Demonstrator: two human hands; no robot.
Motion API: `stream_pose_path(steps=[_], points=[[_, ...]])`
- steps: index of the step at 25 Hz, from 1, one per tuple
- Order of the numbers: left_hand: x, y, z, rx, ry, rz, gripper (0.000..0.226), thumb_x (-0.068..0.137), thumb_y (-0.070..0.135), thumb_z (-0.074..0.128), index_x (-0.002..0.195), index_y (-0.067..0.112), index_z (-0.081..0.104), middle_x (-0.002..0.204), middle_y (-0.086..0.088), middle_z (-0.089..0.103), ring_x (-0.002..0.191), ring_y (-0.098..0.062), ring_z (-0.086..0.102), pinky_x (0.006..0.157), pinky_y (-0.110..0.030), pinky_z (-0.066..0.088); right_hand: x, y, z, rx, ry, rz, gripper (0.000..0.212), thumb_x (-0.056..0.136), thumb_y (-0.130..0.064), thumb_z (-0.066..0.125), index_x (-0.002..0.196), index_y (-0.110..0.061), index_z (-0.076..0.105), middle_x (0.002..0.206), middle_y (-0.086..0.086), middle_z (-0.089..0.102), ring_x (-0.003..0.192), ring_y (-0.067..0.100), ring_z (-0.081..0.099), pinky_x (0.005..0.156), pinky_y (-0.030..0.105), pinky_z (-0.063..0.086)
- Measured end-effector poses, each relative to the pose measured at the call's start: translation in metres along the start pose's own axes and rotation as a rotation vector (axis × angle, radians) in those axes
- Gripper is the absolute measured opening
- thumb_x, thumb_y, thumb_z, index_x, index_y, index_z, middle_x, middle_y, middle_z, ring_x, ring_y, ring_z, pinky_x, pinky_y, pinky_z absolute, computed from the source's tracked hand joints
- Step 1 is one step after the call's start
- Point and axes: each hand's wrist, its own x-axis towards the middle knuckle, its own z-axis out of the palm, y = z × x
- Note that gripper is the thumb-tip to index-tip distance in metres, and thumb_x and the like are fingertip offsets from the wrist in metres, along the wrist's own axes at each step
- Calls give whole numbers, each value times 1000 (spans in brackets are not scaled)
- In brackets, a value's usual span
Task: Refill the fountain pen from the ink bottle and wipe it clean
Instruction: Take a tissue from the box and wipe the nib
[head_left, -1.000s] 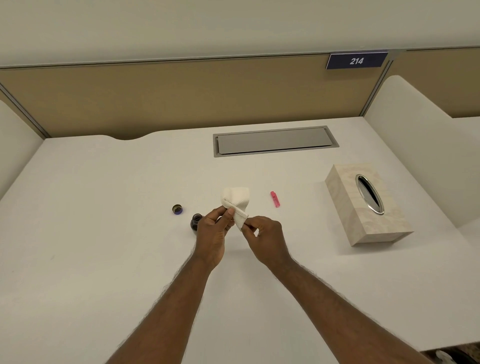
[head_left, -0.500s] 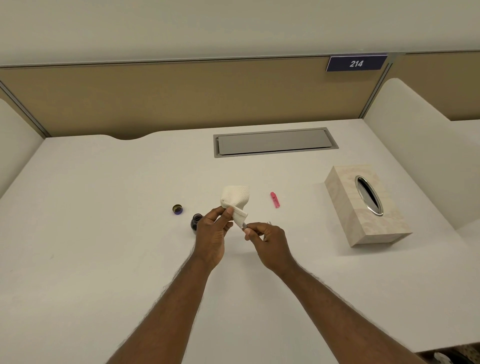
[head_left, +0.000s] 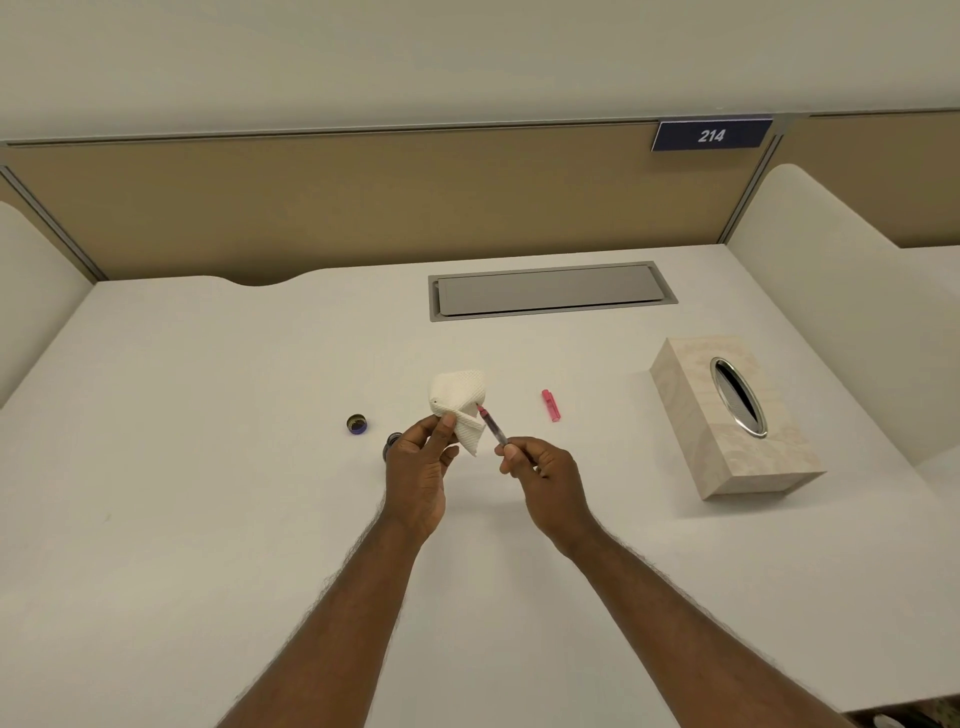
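My left hand (head_left: 421, 467) pinches a folded tissue (head_left: 460, 408); my right hand (head_left: 540, 470) pinches the pen (head_left: 492, 429) by its back end, front tip at the tissue's fold, so I judge I'm wiping it. The ink bottle (head_left: 390, 446) sits just behind my left hand, its cap (head_left: 357, 424) beside it.

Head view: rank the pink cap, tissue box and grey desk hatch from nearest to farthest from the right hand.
Measured from the right hand, which holds the pen:
1. Pink cap, lying on the desk just beyond the hand.
2. Tissue box, out to the right.
3. Grey desk hatch, at the back near the partition.
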Motion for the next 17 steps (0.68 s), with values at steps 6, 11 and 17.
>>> stream_pose_path(steps=[6, 11, 17], points=[[3, -3, -2, 85, 61, 33, 19, 88, 22, 69, 96, 5, 73, 109, -24, 66, 91, -21, 62, 78, -29, 48, 1, -7, 4, -39, 24, -70, 18, 90, -15, 60, 77, -16, 72, 80, -7, 72, 80, -3, 62, 64, 7, 42], [-7, 1, 7, 45, 72, 50, 14, 90, 12, 66, 94, 1, 73, 88, -10, 73, 87, -21, 66, 82, -30, 50, 3, -4, 12, -90, 39, -103, 16, 89, -15, 63, 76, -16, 73, 76, -8, 72, 73, 1, 61, 60, 9, 40], [-20, 7, 12, 8, 44, 95, 12, 93, 6, 60, 85, 6, 69, 66, 15, 71, 77, -12, 68, 79, -25, 52, 3, -5, 15, -138, 50, -97, 13, 87, -18, 64, 83, -16, 76, 76, -9, 72, 70, -4, 61, 59, 8, 41]])
